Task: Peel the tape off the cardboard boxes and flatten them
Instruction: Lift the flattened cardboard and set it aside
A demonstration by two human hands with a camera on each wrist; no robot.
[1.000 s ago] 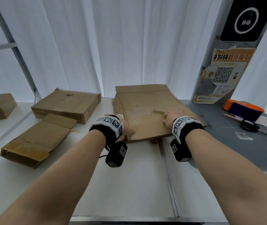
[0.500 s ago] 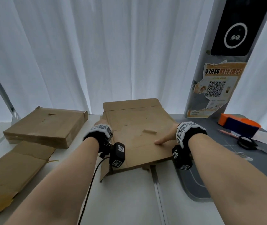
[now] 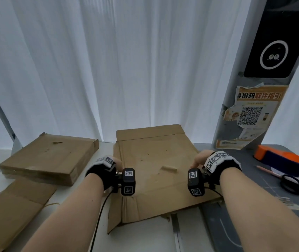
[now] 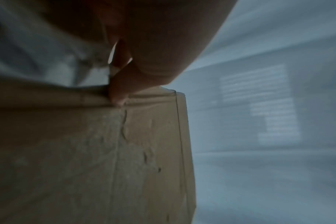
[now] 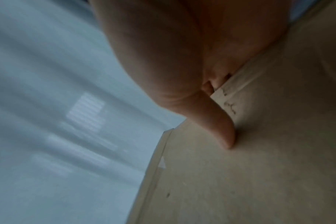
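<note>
A flattened brown cardboard box lies in the middle of the white table, one near flap drooping at its front left corner. My left hand grips its left edge, and in the left wrist view the thumb presses on the folded edge of the box. My right hand holds the right edge. In the right wrist view its thumb lies on the top face of the box, with the fingers hidden beyond the edge. A small strip sticks up from the box top.
A closed cardboard box stands at back left, with a flattened one in front of it. On the grey cutting mat to the right are an orange and blue tape dispenser, scissors and a pencil. White curtains hang behind.
Both hands have left the box's near top face and moved apart to its left and right edges. The head view has tilted up and shifted right.
</note>
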